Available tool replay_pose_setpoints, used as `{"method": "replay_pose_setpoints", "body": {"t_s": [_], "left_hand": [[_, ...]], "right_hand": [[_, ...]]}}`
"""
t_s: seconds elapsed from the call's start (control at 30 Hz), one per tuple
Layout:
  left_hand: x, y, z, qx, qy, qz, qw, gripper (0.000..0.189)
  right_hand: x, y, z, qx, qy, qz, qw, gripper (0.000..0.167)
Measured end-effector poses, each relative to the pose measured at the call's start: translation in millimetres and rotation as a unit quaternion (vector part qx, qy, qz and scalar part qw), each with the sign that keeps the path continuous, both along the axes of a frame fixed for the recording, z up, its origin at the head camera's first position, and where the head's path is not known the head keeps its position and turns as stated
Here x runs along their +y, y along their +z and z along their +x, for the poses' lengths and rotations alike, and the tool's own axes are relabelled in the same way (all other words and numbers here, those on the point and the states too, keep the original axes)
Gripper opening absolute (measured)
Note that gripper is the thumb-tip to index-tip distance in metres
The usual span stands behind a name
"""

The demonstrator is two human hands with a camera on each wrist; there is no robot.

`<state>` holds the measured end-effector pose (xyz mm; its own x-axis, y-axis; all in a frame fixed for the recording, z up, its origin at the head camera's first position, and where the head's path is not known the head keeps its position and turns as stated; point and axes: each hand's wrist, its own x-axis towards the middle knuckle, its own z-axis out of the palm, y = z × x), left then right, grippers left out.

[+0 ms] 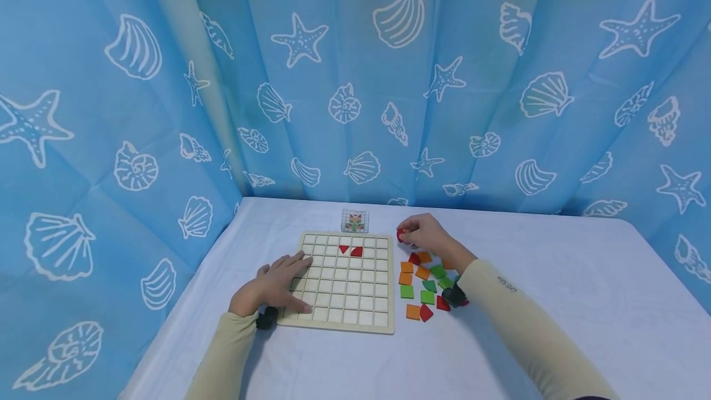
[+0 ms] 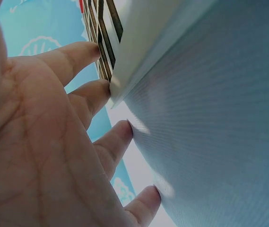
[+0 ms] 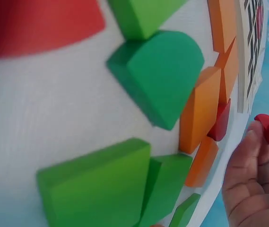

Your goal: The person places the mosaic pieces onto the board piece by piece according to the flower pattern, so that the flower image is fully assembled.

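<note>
From here, the red piece (image 1: pixel 400 236) could be slipping or turning in your fingers, since you're pinching it only by a small part. Your right wrist camera (image 1: pixel 454 296) is hanging low over the loose pieces (image 1: pixel 407 267), so a dropped forearm could be scattering them. If your left grip (image 1: pixel 276 283) is pressing unevenly, the board (image 1: pixel 390 289) could be sliding on the bench (image 1: pixel 344 369) and shifting the red wedge (image 1: pixel 344 249) and its red neighbour (image 1: pixel 357 252), which are lying side by side near the top.

Your right grip (image 1: pixel 426 233) is closing thumb and fingers on the red piece, which is sitting just beyond the board's upper right corner, off the grid; your fingers are hiding part of its shape. Your left grip is holding nothing: its fingers are spreading wide, touching the board's left side.
</note>
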<state>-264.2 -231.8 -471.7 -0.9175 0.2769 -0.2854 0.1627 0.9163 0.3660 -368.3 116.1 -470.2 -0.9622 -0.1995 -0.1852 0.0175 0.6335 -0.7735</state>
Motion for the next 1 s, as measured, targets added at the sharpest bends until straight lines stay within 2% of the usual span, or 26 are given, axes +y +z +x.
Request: {"method": "replay_pose_setpoints", "body": {"t_s": [0.17, 0.3, 0.47, 0.6, 0.8, 1.0], "left_hand": [[1.8, -3.0, 4.8, -0.002, 0.003, 0.006, 1.0000, 0.106], [4.7, -12.0, 11.5, -0.016, 0.000, 0.016, 0.9997, 0.106], [4.4, -17.0, 10.8, -0.011, -0.001, 0.017, 0.9998, 0.105], [1.8, -15.3, 6.0, -0.009, 0.003, 0.002, 1.0000, 0.105], [1.4, -10.3, 1.1, -0.018, -0.001, 0.005, 0.9998, 0.107], [-2.0, -1.6, -1.0, -0.001, -0.001, 0.001, 1.0000, 0.106]], "right_hand": [[-3, -10.3, 0.5, -0.006, 0.012, 0.000, 0.9999, 0.020], [-3, -20.6, 8.6, -0.012, 0.013, 0.001, 0.9998, 0.024], [-6, -21.2, 13.1, 0.011, 0.003, 0.003, 0.9999, 0.018], [-9, -16.5, 10.7, 0.016, 0.017, -0.013, 0.9996, 0.020], [-10, -12.4, 4.7, -0.007, 0.011, -0.036, 0.9993, 0.021], [-16, -2.5, 1.3, 0.028, 0.025, -0.013, 0.9992, 0.023]]}}
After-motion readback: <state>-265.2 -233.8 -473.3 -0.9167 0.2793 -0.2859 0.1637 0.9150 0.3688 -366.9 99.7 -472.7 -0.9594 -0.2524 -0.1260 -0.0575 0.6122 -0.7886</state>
